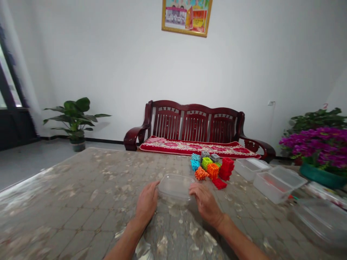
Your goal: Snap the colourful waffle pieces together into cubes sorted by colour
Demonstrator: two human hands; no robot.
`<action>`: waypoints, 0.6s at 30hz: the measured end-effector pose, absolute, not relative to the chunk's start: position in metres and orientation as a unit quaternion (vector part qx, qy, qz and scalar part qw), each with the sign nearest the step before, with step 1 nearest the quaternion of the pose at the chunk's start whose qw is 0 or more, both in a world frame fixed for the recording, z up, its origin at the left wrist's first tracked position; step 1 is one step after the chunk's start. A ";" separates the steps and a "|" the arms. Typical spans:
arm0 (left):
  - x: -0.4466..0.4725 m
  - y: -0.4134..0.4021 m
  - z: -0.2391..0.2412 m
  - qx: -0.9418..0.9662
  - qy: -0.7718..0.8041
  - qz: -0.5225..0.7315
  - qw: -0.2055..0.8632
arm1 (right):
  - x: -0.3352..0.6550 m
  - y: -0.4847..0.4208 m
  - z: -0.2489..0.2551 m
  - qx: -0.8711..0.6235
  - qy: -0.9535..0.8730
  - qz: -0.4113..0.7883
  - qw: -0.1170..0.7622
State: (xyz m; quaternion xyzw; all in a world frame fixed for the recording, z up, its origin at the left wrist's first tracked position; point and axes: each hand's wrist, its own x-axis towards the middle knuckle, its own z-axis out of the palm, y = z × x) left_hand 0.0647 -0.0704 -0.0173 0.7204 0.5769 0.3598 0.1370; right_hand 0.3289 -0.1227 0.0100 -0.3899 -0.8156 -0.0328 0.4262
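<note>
A clear plastic food container [176, 188] with rounded corners is in front of me, at the middle of the table. My left hand [148, 202] grips its left end, fingertips at the rim. On the opposite end, my right hand [206, 203] has its fingers bent over the corner of the rim. The container looks see-through, with only the tablecloth showing through it. Just beyond my right hand sits a cluster of interlocking plastic blocks: blue [195, 164], lime green [207, 163], orange [213, 170], red [226, 168] and grey pieces.
Translucent boxes [272, 187] stand to the right, one holding something red. A larger clear container [322, 220] is at the near right. Purple flowers [320, 144] in a green pot [322, 176] stand behind them. A wooden bench [193, 124] lies beyond the patterned tablecloth [89, 195].
</note>
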 end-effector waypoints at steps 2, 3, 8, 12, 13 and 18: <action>0.065 -0.071 -0.016 0.720 0.577 0.355 0.153 | 0.333 -0.117 0.001 -0.417 -0.801 -0.021 0.428; 0.066 -0.072 -0.015 0.720 0.577 0.352 0.159 | 0.336 -0.115 -0.005 -0.433 -0.790 -0.017 0.435; 0.067 -0.074 -0.014 0.711 0.590 0.340 0.175 | 0.346 -0.109 -0.029 -0.508 -0.707 0.011 0.491; 0.067 -0.075 -0.015 0.714 0.585 0.340 0.182 | 0.352 -0.104 -0.038 -0.554 -0.656 0.081 0.506; 0.067 -0.076 -0.014 0.716 0.581 0.340 0.183 | 0.353 -0.103 -0.039 -0.559 -0.648 0.097 0.508; 0.068 -0.078 -0.011 0.720 0.580 0.330 0.192 | 0.352 -0.104 -0.039 -0.554 -0.654 0.115 0.503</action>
